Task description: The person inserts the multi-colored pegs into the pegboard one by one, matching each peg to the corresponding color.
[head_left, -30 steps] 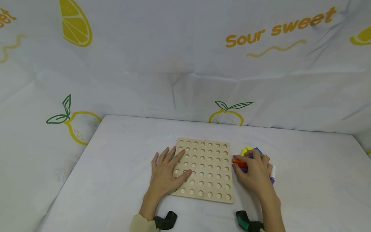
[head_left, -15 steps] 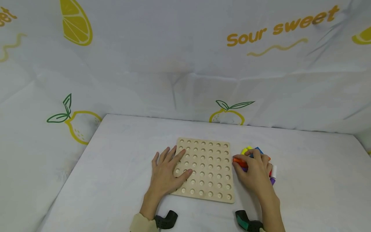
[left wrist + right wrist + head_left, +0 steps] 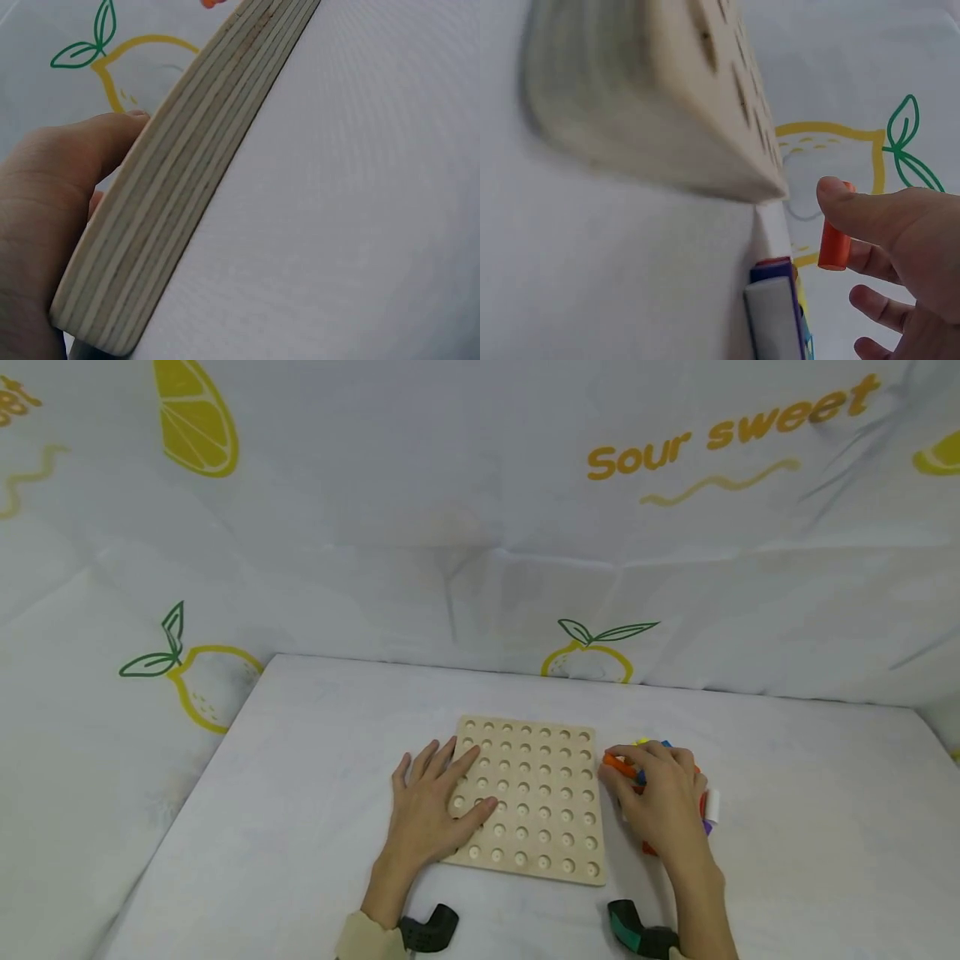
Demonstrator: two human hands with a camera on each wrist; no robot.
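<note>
A pale wooden board [image 3: 534,792] with rows of round holes lies flat on the table. My left hand [image 3: 429,814] rests on its left side, fingers spread; in the left wrist view the thumb [image 3: 90,146] lies along the top beside the layered edge. Right of the board, my right hand [image 3: 663,802] pinches an orange cylindrical peg [image 3: 834,246] between thumb and index finger, its other fingers loosely bent. Beneath that hand sits a pile of coloured pieces, partly hidden: a white piece [image 3: 713,807], a purple piece [image 3: 707,827] and a red piece [image 3: 649,848] show.
A white cloth covers the table [image 3: 315,793]. Behind it hangs a white curtain [image 3: 390,527] printed with lemons and lettering. Dark wrist-camera mounts show near both wrists, such as the left mount [image 3: 431,930]. The board's right edge stands close to the pile.
My right fingers have risen slightly away from me with the orange peg, now angled differently. Pieces under the hand have shifted, and a red one shows nearer me. The left hand stays put.
</note>
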